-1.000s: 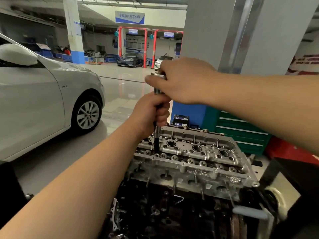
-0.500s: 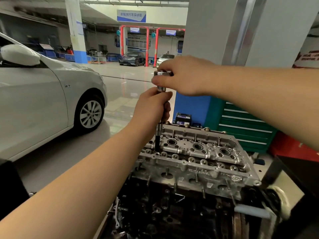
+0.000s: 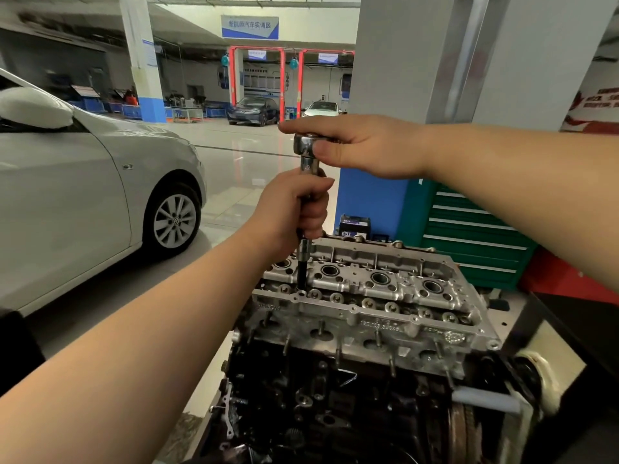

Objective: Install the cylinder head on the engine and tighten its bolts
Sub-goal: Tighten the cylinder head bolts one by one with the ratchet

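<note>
two hands work one tool: the left hand [image 3: 294, 209] grips the extension bar [image 3: 304, 259] to keep it straight while the right hand [image 3: 361, 147] holds the ratchet head [image 3: 304, 144] over a bolt hole in the cylinder head [image 3: 368, 296], which sits on the engine [image 3: 335, 396].

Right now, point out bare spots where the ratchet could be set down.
Free: the floor between the car and the engine. Crowded: the cylinder head, all bores, studs and ports; its left end is taken by the extension, left hand and right hand.
</note>
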Tool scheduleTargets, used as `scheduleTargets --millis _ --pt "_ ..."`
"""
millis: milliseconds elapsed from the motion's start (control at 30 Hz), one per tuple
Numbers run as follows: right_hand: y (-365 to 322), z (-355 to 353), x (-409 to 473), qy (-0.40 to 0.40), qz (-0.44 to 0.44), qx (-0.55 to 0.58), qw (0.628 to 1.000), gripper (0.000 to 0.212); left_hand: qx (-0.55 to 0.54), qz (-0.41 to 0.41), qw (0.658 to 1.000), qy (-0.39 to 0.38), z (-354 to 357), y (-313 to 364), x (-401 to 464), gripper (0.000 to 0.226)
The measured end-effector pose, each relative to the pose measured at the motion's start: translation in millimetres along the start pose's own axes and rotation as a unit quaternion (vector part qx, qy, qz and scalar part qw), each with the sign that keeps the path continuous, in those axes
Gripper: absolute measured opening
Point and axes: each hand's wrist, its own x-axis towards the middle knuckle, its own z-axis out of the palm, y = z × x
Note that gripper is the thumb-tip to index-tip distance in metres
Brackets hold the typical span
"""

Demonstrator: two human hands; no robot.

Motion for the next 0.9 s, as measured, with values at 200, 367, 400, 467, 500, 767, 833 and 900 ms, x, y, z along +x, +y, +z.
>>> scheduleTargets --millis 200,367,400,467,500,767,833,900 --pt "-34.1 24.4 4.4 0.181 0.154 -0.390 0.889 0.052 0.095 0.066 0.986 0.124 11.7 -8.7 1.5 0.011" --pt "-38.6 23.5 9.6 0.207 0.080 -0.360 0.906 0.060 0.097 0.081 0.968 0.217 15.0 -13.8 -1.1 0.015" --pt "-33.5 19.9 11.2 0.177 0.052 -0.333 0.925 0.058 0.084 0.072 0.974 0.198 13.7 -11.4 -1.2 0.019" --pt "-20.2 8.8 12.8 0.102 0.003 -0.269 0.958 0.056 0.042 0.043 0.988 0.141 12.8 -6.3 -0.5 0.031" --pt "-13.3 2.6 13.3 0.072 -0.011 -0.235 0.969 0.057 0.026 0.025 0.993 0.110 12.2 -4.2 -0.7 0.036" --pt "11.4 -9.5 11.7 -0.035 -0.074 -0.038 0.996 0.065 0.006 -0.040 0.997 -0.063 -6.3 5.6 -4.5 0.041" --pt "15.1 -3.7 11.2 -0.013 -0.072 -0.060 0.995 0.076 -0.002 -0.051 0.996 -0.079 -8.0 5.6 -2.6 0.040" --pt "20.9 3.8 11.3 0.033 -0.063 -0.093 0.993 0.084 -0.008 -0.057 0.994 -0.097 -9.9 5.2 -0.9 0.039"
